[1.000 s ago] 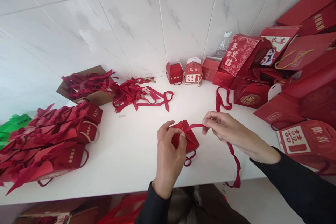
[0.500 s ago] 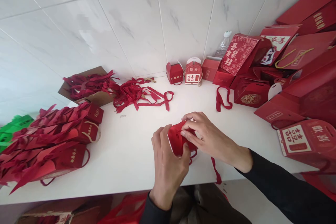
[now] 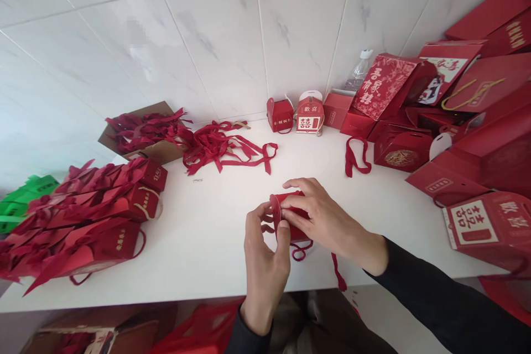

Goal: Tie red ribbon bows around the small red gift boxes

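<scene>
A small red gift box stands on the white table in front of me, between both hands. My left hand is closed on its left flap, thumb on the near side and fingers behind. My right hand reaches over the box from the right, its fingertips pressed against the same flap from the inner side. A red cord hangs out at the box's near side. By the table's front edge lies a red ribbon. The inside of the box is mostly hidden by my right hand.
Rows of red boxes tied with ribbons fill the left side. Behind them, a cardboard box holds ribbons, with a loose ribbon pile beside it. Two small boxes stand by the wall. Larger red boxes crowd the right.
The box's left flap, leaning outward before with the inside showing, now stands upright. My left fingers have shifted behind it, and my right fingertips have moved left onto it.
</scene>
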A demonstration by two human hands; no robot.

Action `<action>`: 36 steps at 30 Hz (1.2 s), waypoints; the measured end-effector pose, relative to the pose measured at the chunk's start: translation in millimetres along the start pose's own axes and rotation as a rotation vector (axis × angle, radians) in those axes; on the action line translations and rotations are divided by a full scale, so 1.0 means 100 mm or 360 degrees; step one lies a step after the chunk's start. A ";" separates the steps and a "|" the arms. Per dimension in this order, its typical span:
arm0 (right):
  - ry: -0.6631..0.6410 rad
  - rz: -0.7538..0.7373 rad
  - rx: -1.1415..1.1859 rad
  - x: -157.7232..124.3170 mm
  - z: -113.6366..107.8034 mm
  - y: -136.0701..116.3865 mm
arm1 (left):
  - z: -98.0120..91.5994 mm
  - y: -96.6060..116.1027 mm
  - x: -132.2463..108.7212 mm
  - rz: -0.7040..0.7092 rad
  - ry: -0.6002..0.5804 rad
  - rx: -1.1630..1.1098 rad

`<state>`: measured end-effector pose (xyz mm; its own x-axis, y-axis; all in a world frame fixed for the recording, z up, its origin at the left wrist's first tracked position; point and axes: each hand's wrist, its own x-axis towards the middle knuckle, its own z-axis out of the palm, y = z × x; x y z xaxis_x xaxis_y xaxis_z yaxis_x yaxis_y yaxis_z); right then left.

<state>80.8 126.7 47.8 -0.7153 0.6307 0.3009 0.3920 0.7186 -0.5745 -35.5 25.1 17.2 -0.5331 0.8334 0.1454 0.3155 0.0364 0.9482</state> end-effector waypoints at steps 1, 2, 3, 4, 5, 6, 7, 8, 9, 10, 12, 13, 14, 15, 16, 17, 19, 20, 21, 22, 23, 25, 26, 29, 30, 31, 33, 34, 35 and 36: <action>-0.0003 0.0000 0.0012 0.00 0.01 0.00 | -0.01 0.00 0.00 -0.0037 -0.0017 -0.0043; -0.0003 0.0000 0.0022 0.00 0.01 0.00 | -0.01 0.01 0.01 -0.0075 -0.0023 -0.0087; -0.0003 0.0001 0.0033 0.00 0.01 0.00 | -0.02 0.01 0.02 -0.0108 -0.0017 -0.0129; -0.0004 0.0004 0.0045 0.00 0.02 0.00 | -0.03 0.02 0.03 -0.0132 -0.0007 -0.0169; -0.0009 0.0005 0.0058 0.00 0.02 0.01 | -0.03 0.03 0.05 -0.0145 0.0005 -0.0206; -0.0016 0.0008 0.0075 -0.01 0.03 0.01 | -0.04 0.03 0.06 -0.0152 0.0011 -0.0243; -0.0026 0.0013 0.0097 -0.02 0.03 0.02 | -0.05 0.04 0.07 -0.0160 0.0009 -0.0277; -0.0030 0.0019 0.0123 -0.03 0.03 0.02 | -0.06 0.05 0.08 -0.0172 -0.0001 -0.0314; -0.0029 0.0027 0.0147 -0.04 0.03 0.03 | -0.07 0.06 0.08 -0.0194 -0.0011 -0.0362; -0.0020 0.0037 0.0170 -0.06 0.04 0.04 | -0.08 0.06 0.09 -0.0224 -0.0014 -0.0424; 0.0011 0.0065 0.0209 -0.10 0.05 0.07 | -0.11 0.06 0.10 -0.0310 -0.0007 -0.0578; 0.0028 0.0083 0.0224 -0.12 0.05 0.08 | -0.12 0.06 0.11 -0.0356 0.0006 -0.0643; 0.0041 0.0103 0.0238 -0.13 0.05 0.10 | -0.14 0.06 0.12 -0.0396 0.0028 -0.0676; 0.0046 0.0121 0.0252 -0.15 0.06 0.11 | -0.15 0.05 0.12 -0.0417 0.0049 -0.0668; 0.0047 0.0135 0.0268 -0.16 0.06 0.13 | -0.16 0.05 0.13 -0.0415 0.0057 -0.0624; 0.0044 0.0143 0.0285 -0.17 0.07 0.14 | -0.16 0.05 0.14 -0.0393 0.0052 -0.0561; 0.0038 0.0151 0.0321 -0.18 0.07 0.15 | -0.16 0.05 0.15 -0.0325 -0.0005 -0.0436; 0.0036 0.0156 0.0339 -0.18 0.07 0.14 | -0.15 0.06 0.15 -0.0294 -0.0052 -0.0388; 0.0036 0.0163 0.0355 -0.18 0.08 0.14 | -0.14 0.06 0.16 -0.0277 -0.0094 -0.0351; 0.0044 0.0170 0.0368 -0.17 0.08 0.13 | -0.13 0.07 0.16 -0.0273 -0.0127 -0.0322; 0.0053 0.0177 0.0378 -0.17 0.08 0.12 | -0.12 0.07 0.16 -0.0279 -0.0154 -0.0301; 0.0089 0.0188 0.0392 -0.16 0.09 0.11 | -0.10 0.07 0.17 -0.0305 -0.0194 -0.0281; 0.0109 0.0190 0.0398 -0.16 0.10 0.11 | -0.09 0.07 0.18 -0.0321 -0.0205 -0.0278; 0.0157 0.0175 0.0394 -0.16 0.14 0.12 | -0.06 0.05 0.19 -0.0330 -0.0220 -0.0254; 0.0175 0.0164 0.0374 -0.17 0.15 0.13 | -0.06 0.05 0.20 -0.0316 -0.0214 -0.0248; 0.0195 0.0156 0.0341 -0.18 0.16 0.14 | -0.06 0.04 0.21 -0.0294 -0.0197 -0.0256; 0.0228 0.0161 0.0252 -0.22 0.16 0.15 | -0.09 0.02 0.24 -0.0257 -0.0116 -0.0327; 0.0240 0.0172 0.0209 -0.25 0.16 0.16 | -0.13 0.01 0.26 -0.0253 -0.0045 -0.0378; 0.0250 0.0185 0.0174 -0.27 0.15 0.18 | -0.17 -0.01 0.29 -0.0259 0.0042 -0.0422; 0.0256 0.0194 0.0149 -0.29 0.15 0.19 | -0.22 -0.03 0.31 -0.0272 0.0138 -0.0450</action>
<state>100.9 117.4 17.1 -0.5614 0.7551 0.3385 0.4089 0.6087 -0.6799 -70.4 39.0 25.6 -0.6280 0.7782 -0.0102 -0.0078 0.0069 0.9999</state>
